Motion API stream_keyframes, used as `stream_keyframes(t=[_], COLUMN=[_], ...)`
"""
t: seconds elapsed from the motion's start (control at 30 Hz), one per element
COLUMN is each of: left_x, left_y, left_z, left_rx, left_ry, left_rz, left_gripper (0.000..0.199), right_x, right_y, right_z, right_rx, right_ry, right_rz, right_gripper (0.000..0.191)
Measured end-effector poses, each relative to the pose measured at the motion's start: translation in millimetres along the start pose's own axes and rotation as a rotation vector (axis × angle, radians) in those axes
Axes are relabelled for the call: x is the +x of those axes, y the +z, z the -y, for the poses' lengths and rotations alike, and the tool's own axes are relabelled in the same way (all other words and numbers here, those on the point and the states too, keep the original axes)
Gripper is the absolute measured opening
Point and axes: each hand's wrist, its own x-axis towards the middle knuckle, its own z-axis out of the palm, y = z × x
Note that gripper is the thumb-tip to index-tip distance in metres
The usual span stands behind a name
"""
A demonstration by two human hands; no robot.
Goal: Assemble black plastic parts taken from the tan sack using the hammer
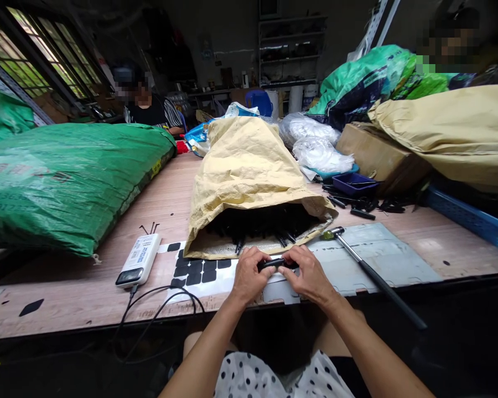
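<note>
Between my two hands, at the table's front edge, lies a short black cylindrical piece [277, 263]; its exact kind I cannot make out. My left hand [251, 273] has its fingers closed on the left end. The right end is gripped by the fingers of my right hand [309, 273]. Just beyond them gapes the mouth of a large tan paper sack [249, 182], lying on its side with many black pieces inside. To the left of my hands is a white sheet with black square stickers [195, 272]. A hammer [369, 276] lies to the right, its handle past the edge.
A white power bank [139, 260] with a black cable lies left, near a full green sack [74, 182]. Loose black pieces [363, 214], a purple tray [354, 185], a cardboard box [373, 149] and a blue basket [468, 215] are on the right. Two people are further back.
</note>
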Motion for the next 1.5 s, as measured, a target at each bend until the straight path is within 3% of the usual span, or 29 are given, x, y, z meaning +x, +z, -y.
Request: stream_keyframes(t=[0.23, 0.5, 0.7, 0.97, 1.17, 1.3, 1.4, 1.5], left_x=[-1, 2, 4, 5, 4, 6, -4, -37], left_y=[-0.9, 0.0, -1.0, -2.4, -2.7, -3.5, -8.5, -10.8], left_z=[-1, -1, 1, 1, 2, 0, -15, -35], left_rx=[0.029, 0.087, 0.099, 0.108, 0.111, 0.112, 0.072, -0.023], left_ry=[0.016, 0.035, 0.056, 0.063, 0.082, 0.077, 0.121, 0.239], left_rz=[0.009, 0.028, 0.034, 0.06, 0.057, 0.053, 0.031, 0.074], left_gripper=[0.017, 0.015, 0.01, 0.015, 0.035, 0.033, 0.027, 0.026], right_x=[-2, 1, 4, 4, 4, 4, 3, 3], right_y=[-1, 0, -1, 1, 6, 8, 9, 9], right_z=[5, -2, -2, -2, -7, -9, -10, -11], right_rx=[-0.001, 0.124, 0.229, 0.179, 0.136, 0.112, 0.117, 0.159], right_ry=[0.005, 0.007, 0.138, 0.125, 0.12, 0.115, 0.112, 0.106], right_rz=[-0.008, -0.066, -0.158, -0.155, -0.164, -0.169, -0.178, -0.192], right_gripper=[0.013, 0.039, 0.033, 0.031, 0.03, 0.029, 0.029, 0.029])
